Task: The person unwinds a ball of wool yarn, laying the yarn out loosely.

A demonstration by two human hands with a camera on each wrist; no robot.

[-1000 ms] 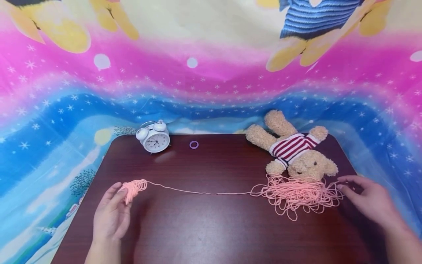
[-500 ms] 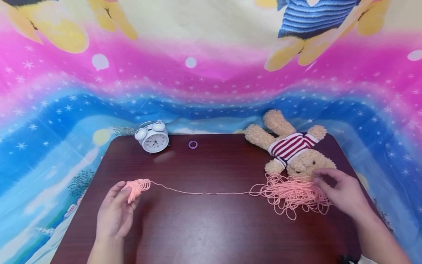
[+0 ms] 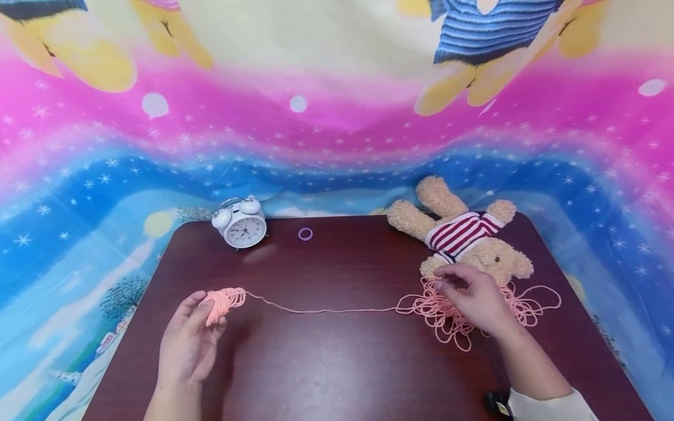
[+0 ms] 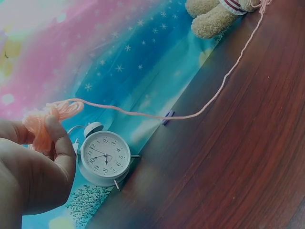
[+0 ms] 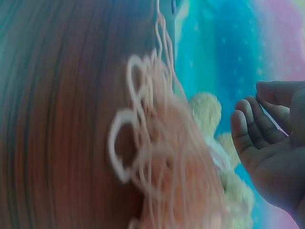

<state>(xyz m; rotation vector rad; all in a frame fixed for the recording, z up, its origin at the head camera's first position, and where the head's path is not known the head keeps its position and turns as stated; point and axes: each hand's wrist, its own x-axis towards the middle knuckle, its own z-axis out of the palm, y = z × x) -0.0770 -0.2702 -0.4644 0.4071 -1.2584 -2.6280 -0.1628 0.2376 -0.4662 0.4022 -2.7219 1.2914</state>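
My left hand (image 3: pixel 189 345) pinches a small bundle of peach yarn (image 3: pixel 227 301) between thumb and fingers, above the left of the table. From that bundle a single strand (image 3: pixel 326 311) runs across to a loose, tangled heap of the same yarn (image 3: pixel 526 307) on the right. Over the heap hangs my right hand (image 3: pixel 476 298), covering its middle in the head view. The right wrist view shows that hand's fingers (image 5: pixel 259 124) loosely bent with nothing between them, apart from the blurred yarn loops (image 5: pixel 167 157).
A teddy bear (image 3: pixel 455 234) in a striped shirt lies behind the heap. Farther back stand a white alarm clock (image 3: pixel 244 227) on the left and a purple ring (image 3: pixel 305 234) beside it. A printed cloth (image 3: pixel 316 146) hangs behind the dark wooden table (image 3: pixel 316 374).
My right hand has swept left from the heap's right end to over its middle; a loop now sticks out at the right. My left hand, still pinching the bundle, has shifted slightly right.
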